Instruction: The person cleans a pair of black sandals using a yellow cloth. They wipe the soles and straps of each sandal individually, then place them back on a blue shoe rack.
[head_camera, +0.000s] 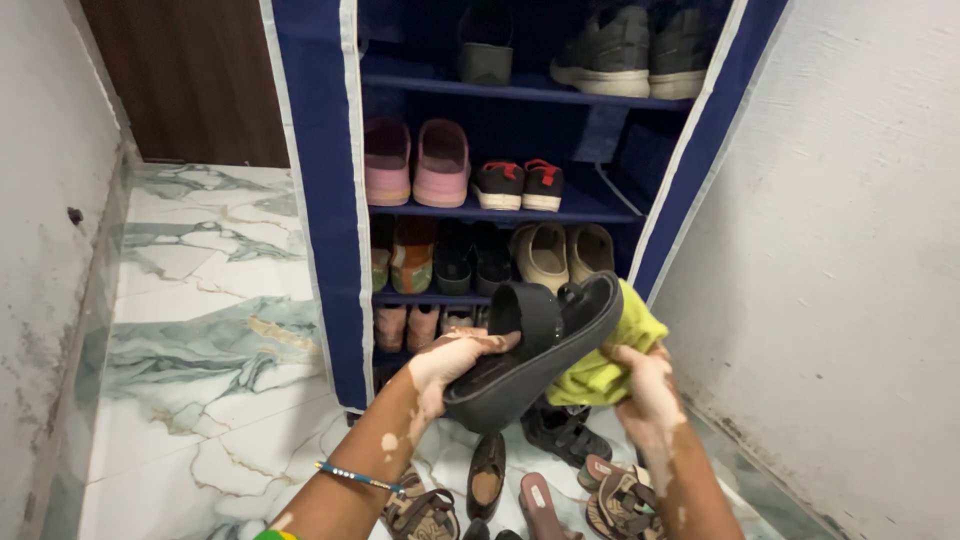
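Head view: my left hand (450, 362) grips a black slide sandal (535, 350), fingers curled tight around its heel end, thumb on the footbed, toe end tilted up to the right. My right hand (640, 385) is closed around a bunched yellow-green cloth (610, 360), pressing it against the sandal's underside and right edge. Both hands are up in front of the rack, sandal off the floor, roughly level with the lowest shelves. A beaded bracelet (355, 476) sits on my left forearm.

Behind: navy fabric shoe rack (325, 200) with its front open. Top shelf grey sneakers (640, 55), below that pink slides (415, 165) and small black shoes with red trim (520, 185), next shelf beige slip-ons (560, 250) and dark pairs, hard to tell the type. Floor under my hands: loose brown sandals (620, 500), a black strappy sandal (565, 432), a flat dark shoe (487, 475). Marble-pattern floor (200, 350) to the left, white wall (850, 250) on the right, brown door (190, 80) top left.
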